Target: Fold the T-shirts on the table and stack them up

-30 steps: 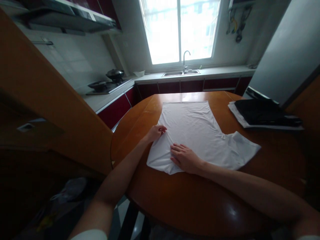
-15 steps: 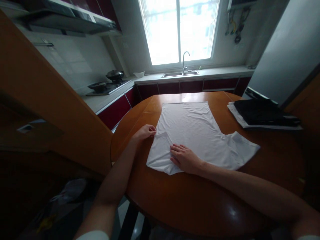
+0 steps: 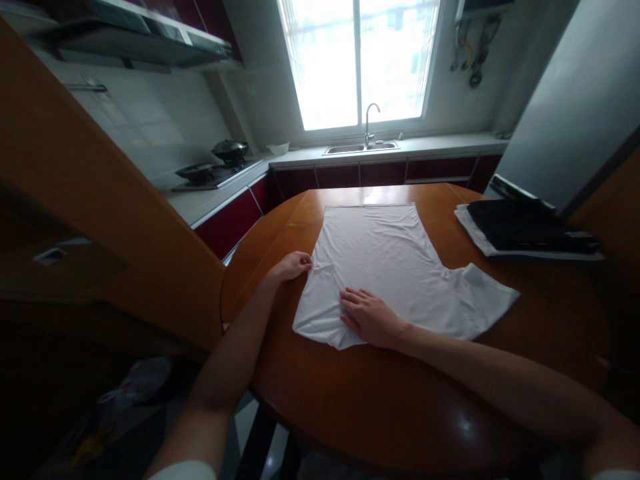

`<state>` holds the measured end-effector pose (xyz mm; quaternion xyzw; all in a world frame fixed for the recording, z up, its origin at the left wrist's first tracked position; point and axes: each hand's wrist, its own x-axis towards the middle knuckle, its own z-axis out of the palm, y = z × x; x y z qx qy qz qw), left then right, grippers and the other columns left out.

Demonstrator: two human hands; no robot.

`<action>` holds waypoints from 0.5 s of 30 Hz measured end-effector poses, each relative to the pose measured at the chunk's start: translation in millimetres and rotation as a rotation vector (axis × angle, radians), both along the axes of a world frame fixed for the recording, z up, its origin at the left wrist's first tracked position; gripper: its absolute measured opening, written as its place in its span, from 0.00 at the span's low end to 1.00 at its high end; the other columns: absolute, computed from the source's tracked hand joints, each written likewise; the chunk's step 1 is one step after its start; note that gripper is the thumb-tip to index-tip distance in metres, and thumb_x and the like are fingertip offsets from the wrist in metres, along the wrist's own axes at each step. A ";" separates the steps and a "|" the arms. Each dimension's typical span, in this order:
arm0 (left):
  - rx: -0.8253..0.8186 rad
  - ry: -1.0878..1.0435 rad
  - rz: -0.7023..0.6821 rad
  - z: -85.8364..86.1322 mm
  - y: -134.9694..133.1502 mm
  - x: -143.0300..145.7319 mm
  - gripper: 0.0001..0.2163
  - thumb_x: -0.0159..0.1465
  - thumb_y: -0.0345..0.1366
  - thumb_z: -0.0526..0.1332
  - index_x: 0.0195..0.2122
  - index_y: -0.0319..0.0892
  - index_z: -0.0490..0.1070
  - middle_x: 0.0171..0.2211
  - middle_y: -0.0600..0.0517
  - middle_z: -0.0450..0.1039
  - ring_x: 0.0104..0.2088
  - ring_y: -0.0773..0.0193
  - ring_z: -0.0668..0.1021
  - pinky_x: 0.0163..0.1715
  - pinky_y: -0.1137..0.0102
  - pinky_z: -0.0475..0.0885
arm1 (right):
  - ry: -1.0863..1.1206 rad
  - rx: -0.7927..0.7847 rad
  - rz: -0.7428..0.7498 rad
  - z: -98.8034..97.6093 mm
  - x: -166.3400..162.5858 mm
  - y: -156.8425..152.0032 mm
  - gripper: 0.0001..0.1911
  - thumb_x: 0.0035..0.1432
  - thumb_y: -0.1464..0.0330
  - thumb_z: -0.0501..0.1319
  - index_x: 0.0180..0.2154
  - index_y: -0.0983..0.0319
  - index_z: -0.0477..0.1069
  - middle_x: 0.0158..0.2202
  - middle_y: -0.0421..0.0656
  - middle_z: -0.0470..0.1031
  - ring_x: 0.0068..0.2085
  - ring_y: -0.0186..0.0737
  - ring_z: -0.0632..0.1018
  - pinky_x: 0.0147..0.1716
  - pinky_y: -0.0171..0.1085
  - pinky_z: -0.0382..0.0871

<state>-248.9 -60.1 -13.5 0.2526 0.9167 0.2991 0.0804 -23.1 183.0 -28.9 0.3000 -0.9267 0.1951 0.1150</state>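
Observation:
A white T-shirt (image 3: 390,260) lies spread on a round wooden table (image 3: 400,400), hem toward the window, one sleeve sticking out to the right. My left hand (image 3: 291,265) is at the shirt's left edge, fingers curled and pinching the fabric there. My right hand (image 3: 369,316) lies flat on the near part of the shirt, fingers stretched out and pointing left, pressing the cloth down.
A stack of folded dark and light clothes (image 3: 525,227) sits on the table's far right. Beyond are a counter with a sink and tap (image 3: 367,137), a stove with a wok (image 3: 227,152), and a wooden panel (image 3: 100,220) at the left.
My left hand has drawn the shirt's left edge outward from over the cloth to the side. The small fold seen half a second ago is now flat. My right hand has stayed put.

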 end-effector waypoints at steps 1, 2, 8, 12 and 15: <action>0.001 0.012 0.005 -0.1 1.0 -0.4 0.09 0.52 0.42 0.65 0.26 0.41 0.76 0.23 0.53 0.73 0.26 0.64 0.72 0.29 0.72 0.67 | -0.001 0.000 0.000 -0.2 0.0 0.0 0.17 0.71 0.65 0.54 0.55 0.66 0.72 0.62 0.55 0.71 0.65 0.51 0.68 0.63 0.50 0.62; 0.004 0.025 0.007 0.4 2.1 -0.5 0.09 0.52 0.42 0.65 0.26 0.41 0.76 0.24 0.52 0.74 0.26 0.64 0.73 0.30 0.72 0.67 | -0.001 0.002 -0.001 -0.2 0.0 0.0 0.17 0.71 0.65 0.54 0.55 0.66 0.72 0.62 0.54 0.71 0.65 0.51 0.68 0.63 0.50 0.62; 0.126 0.079 -0.060 8.9 18.2 12.0 0.12 0.56 0.45 0.64 0.30 0.40 0.76 0.28 0.51 0.76 0.28 0.64 0.74 0.30 0.72 0.68 | -0.011 0.019 -0.003 3.0 0.7 -0.5 0.18 0.71 0.65 0.54 0.55 0.66 0.72 0.62 0.54 0.70 0.65 0.52 0.68 0.63 0.50 0.62; 0.167 -0.045 -0.168 11.0 33.9 27.6 0.15 0.59 0.48 0.63 0.30 0.39 0.76 0.23 0.53 0.74 0.24 0.66 0.72 0.26 0.74 0.66 | -0.009 0.012 0.009 2.2 0.2 -1.0 0.17 0.71 0.65 0.54 0.55 0.66 0.72 0.62 0.55 0.71 0.65 0.51 0.68 0.63 0.51 0.61; 0.130 -0.004 -0.172 13.0 41.0 34.0 0.13 0.58 0.45 0.64 0.31 0.39 0.77 0.25 0.52 0.76 0.25 0.67 0.73 0.27 0.74 0.67 | -0.008 0.002 0.004 0.7 -0.3 -1.2 0.17 0.70 0.65 0.55 0.54 0.66 0.72 0.62 0.55 0.71 0.65 0.52 0.68 0.64 0.51 0.61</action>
